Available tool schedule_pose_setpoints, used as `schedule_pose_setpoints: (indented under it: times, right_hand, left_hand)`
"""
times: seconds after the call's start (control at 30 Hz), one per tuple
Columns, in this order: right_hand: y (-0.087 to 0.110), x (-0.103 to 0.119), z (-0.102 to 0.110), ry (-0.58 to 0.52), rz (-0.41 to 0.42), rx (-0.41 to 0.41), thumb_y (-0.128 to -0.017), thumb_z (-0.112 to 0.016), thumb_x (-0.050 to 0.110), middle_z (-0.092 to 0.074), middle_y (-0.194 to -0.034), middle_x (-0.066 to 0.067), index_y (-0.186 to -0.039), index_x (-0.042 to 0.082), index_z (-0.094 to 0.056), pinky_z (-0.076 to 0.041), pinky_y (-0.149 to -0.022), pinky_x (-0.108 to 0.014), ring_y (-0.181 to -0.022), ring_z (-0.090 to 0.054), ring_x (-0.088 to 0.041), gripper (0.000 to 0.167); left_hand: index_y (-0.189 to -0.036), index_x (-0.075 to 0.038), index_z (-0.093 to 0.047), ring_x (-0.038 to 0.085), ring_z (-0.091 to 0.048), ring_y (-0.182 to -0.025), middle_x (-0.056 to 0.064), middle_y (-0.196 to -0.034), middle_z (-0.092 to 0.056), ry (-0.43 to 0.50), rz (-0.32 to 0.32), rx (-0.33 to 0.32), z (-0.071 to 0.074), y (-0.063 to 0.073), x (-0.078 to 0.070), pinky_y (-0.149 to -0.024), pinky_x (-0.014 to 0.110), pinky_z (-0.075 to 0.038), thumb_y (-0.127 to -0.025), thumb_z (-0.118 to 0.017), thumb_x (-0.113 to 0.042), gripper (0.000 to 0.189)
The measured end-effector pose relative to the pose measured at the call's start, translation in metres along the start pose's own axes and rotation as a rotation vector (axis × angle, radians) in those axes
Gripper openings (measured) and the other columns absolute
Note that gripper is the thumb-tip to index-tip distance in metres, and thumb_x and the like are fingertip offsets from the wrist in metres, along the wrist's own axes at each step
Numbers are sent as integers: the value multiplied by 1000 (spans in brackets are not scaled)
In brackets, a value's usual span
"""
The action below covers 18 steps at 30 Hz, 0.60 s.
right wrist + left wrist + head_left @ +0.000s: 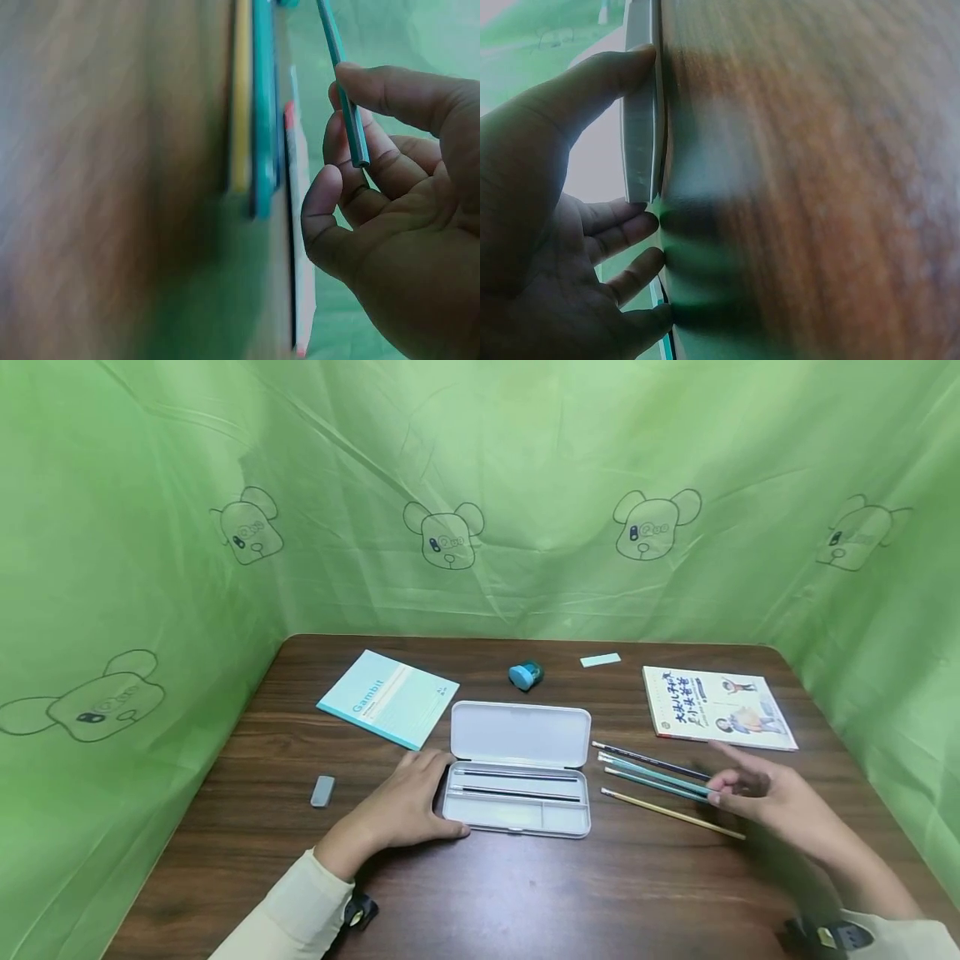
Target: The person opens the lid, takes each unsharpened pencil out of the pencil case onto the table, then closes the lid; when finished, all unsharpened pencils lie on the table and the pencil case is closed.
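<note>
A white pencil case (521, 735) lies with its lid folded back, two dark pencils (517, 775) in its tray. My left hand (401, 802) grips its near left corner, thumb on the front edge and fingers against the left side. To the right of the case, my right hand (780, 793) pinches the end of a teal pencil (355, 135) between thumb and fingers, with the pencil raised off the table in the right wrist view. Beside it lie another teal pencil, a dark pencil (645, 759) and a yellow pencil (675, 814) with an eraser end.
Behind the case are a light-blue notebook (397, 693), a small blue-green container (527, 675) and a pale strip (600, 660). A white picture book (712, 706) lies beyond the right hand. A grey eraser (322, 791) lies left on the brown table (525, 902); green curtains (525, 593) surround it.
</note>
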State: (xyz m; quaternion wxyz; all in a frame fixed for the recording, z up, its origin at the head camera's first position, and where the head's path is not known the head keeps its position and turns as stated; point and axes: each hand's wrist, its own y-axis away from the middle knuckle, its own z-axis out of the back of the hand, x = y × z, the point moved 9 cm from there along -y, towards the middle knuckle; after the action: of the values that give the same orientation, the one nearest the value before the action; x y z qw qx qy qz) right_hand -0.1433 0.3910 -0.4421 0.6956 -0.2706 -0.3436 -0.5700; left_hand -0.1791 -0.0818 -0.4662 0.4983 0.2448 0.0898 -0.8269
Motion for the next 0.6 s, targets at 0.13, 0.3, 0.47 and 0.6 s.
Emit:
schedule_pose_setpoints:
  times: [0.13, 0.3, 0.47, 0.6]
  right_hand:
    - [8, -15, -1, 19, -3, 13, -97, -80, -4, -83, -103, -1, -168, -12, -34, -57, -82, -13, -92, -76, -3, 85]
    - [12, -19, -8, -2, 19, 36, -96, -76, -10, -82, -100, -1, -165, -17, -33, -60, -75, -19, -89, -75, -4, 81]
    - [11, -18, -10, 65, 23, 17, -92, -81, -8, -82, -98, 2, -165, -13, -39, -58, -75, -17, -88, -73, -1, 84]
    - [10, -17, -10, 133, 12, 1, -89, -86, -3, -81, -98, 5, -165, -9, -43, -55, -77, -13, -89, -70, 3, 87]
  left_hand:
    - [-159, -7, -53, 34, -50, -146, 9, -157, -60, -2, -3, 0, 0, 0, 0, -121, 52, -48, -80, -98, -51, 101]
    - [-159, -7, -53, 35, -49, -147, 9, -157, -60, 1, -2, 4, 0, 0, 0, -121, 53, -47, -80, -98, -51, 101]
    - [-159, -7, -53, 34, -49, -147, 9, -157, -60, 0, 2, 4, 0, 0, 0, -122, 52, -47, -80, -98, -51, 101]
    - [-158, -8, -54, 33, -50, -146, 8, -155, -61, -3, 0, 0, 0, 0, 1, -121, 52, -48, -80, -98, -51, 100]
